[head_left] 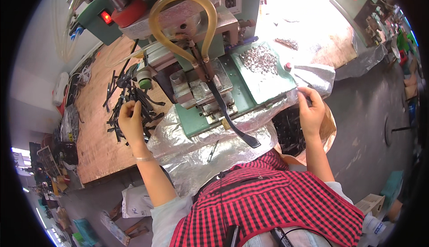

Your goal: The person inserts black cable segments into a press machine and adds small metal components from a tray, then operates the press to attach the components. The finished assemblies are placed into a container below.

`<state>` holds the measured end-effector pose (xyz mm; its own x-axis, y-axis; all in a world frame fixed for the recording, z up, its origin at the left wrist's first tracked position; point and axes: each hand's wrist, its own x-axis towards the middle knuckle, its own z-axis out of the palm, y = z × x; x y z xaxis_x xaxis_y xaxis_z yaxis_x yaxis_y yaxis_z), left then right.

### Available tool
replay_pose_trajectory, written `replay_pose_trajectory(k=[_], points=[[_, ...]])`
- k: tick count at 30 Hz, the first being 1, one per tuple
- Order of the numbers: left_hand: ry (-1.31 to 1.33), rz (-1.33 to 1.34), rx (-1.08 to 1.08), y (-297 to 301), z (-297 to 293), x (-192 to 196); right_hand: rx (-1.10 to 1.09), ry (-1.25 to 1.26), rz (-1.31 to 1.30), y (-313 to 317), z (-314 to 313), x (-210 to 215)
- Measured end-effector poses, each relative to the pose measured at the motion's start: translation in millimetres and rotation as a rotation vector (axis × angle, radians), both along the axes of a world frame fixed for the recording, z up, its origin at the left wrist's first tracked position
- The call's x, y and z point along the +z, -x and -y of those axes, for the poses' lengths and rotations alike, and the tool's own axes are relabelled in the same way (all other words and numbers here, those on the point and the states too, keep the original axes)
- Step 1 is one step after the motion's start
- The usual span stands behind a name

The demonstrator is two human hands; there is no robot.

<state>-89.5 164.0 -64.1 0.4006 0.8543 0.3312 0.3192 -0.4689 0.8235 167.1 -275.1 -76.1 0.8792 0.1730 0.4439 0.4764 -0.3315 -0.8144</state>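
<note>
Left hand (131, 122): fingers curled together on black strips (127, 96) piled on the wooden bench (96, 144).
Right hand (311, 109): fingertips pinched at the foil sheet's (196, 151) edge, beside the green press (210, 68).
</note>
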Motion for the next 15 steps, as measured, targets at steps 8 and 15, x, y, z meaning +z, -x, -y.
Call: replay_pose_trajectory(k=[8, 15], points=[[0.255, 0.330, -0.192, -35.5, 45.9, 9.3, 0.532, -0.193, 0.261, 14.1, -134.7, 79.6], [0.232, 0.396, -0.038, -34.3, 67.2, -16.1, 0.520, -0.569, -0.224, 44.8, -172.6, 63.8]])
